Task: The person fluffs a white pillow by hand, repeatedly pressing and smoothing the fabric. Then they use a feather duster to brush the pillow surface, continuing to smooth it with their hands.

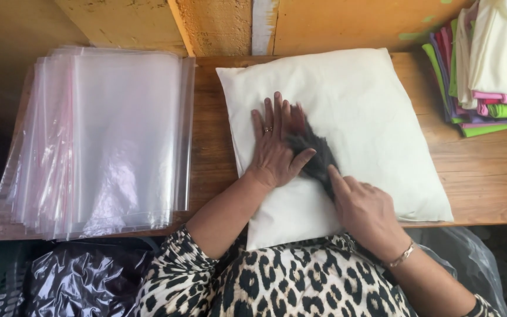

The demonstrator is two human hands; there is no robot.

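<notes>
Pressing dark fur tuft (315,154) on cream pillow (377,105), both hands flat

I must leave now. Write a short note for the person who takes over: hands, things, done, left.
Left hand: flat on the cream pillow, beside the dark furry piece.
Right hand: fingers on that piece's lower end.
Pillow lies on the wooden table; clear bags stacked left, folded coloured cloths right.
Done: pillow laid flat.
Left: pillow is in no bag yet.
</notes>
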